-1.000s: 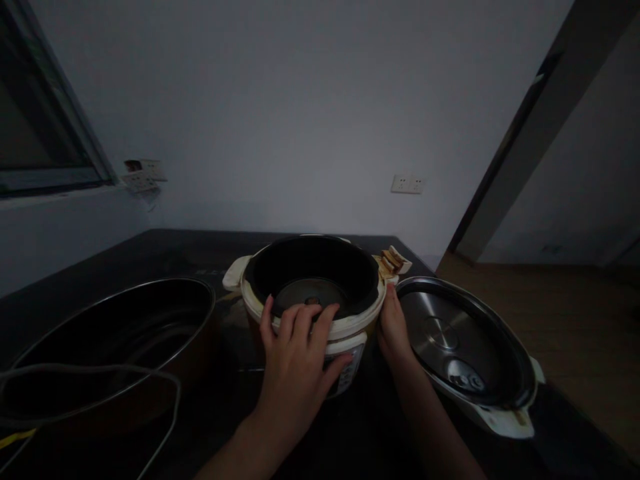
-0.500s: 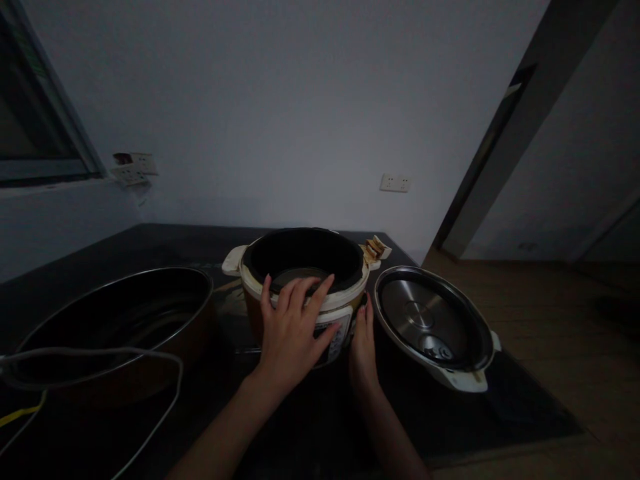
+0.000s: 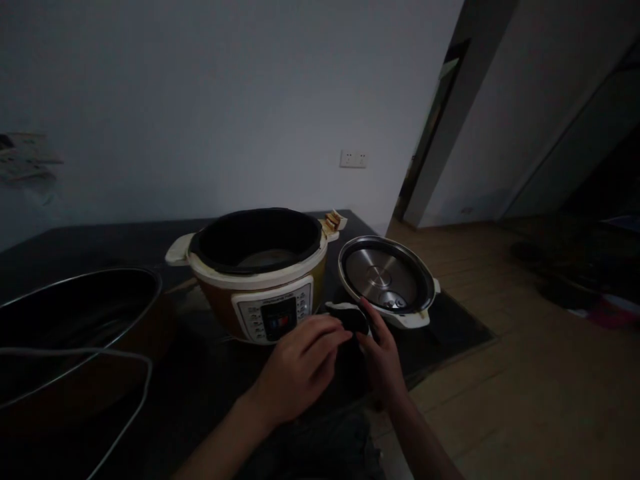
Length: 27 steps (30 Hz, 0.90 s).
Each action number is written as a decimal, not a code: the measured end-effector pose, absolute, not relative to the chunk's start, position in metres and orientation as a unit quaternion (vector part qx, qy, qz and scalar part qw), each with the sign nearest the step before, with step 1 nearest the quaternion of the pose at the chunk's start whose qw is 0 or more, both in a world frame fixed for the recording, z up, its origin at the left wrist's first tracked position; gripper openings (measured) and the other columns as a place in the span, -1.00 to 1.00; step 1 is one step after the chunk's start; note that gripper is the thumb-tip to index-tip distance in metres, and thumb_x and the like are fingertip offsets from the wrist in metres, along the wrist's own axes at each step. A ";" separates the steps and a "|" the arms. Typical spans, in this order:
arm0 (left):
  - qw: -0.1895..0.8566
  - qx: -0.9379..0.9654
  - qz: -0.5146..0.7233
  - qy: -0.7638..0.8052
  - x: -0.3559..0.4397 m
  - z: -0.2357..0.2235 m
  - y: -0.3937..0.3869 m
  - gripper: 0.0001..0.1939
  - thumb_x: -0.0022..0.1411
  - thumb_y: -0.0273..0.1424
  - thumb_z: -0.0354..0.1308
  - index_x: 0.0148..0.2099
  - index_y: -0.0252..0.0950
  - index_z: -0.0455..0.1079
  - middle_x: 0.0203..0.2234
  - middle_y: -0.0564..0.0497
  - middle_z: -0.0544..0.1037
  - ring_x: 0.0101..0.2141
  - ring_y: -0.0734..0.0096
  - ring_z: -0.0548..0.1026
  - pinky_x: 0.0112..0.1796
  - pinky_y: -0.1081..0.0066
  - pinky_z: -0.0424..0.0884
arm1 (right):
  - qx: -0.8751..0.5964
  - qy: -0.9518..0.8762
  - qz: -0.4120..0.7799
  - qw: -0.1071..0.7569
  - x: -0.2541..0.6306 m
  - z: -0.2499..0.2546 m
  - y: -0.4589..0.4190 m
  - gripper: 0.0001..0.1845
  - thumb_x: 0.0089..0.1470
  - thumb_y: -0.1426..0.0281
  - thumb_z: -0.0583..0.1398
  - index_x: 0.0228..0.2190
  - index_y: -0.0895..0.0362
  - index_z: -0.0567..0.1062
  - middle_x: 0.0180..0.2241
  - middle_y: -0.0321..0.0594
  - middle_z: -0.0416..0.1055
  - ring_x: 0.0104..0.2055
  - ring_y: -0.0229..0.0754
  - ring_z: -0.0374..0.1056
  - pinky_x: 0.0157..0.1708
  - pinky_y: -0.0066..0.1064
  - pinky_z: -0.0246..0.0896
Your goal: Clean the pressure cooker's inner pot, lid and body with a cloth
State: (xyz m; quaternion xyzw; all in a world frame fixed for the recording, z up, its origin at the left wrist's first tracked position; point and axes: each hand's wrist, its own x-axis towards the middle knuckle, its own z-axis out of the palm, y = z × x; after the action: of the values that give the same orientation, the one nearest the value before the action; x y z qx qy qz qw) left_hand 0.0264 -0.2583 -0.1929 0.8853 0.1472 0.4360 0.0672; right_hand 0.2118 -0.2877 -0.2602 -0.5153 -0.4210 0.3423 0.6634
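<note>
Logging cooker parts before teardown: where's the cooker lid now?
Head view, right of centre: the lid lies inner side up on the dark counter, just right of the cooker body, beyond the right hand.

Left hand off cooker rim, right hand off its side; both now at dark white-edged piece, cooker's 4 o'clock.
</note>
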 end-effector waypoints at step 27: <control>0.129 0.983 0.060 0.114 0.105 -0.272 -0.229 -0.28 0.23 -0.08 0.10 0.34 -0.19 0.00 0.31 -0.25 0.04 0.31 0.07 -0.07 0.21 -0.17 -0.15 | -0.625 -0.757 -0.001 0.189 0.317 -0.304 -0.356 -0.44 0.17 0.34 0.15 0.19 -0.11 0.21 0.20 -0.15 0.21 0.23 0.02 0.17 0.16 0.18 0.06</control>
State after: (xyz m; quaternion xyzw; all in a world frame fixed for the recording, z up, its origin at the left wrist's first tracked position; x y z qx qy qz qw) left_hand 0.1050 -0.2290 -0.2723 0.9832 0.1141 0.0603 0.1295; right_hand 0.3169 -0.3562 -0.3037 -0.6252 -0.7572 -0.0013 0.1891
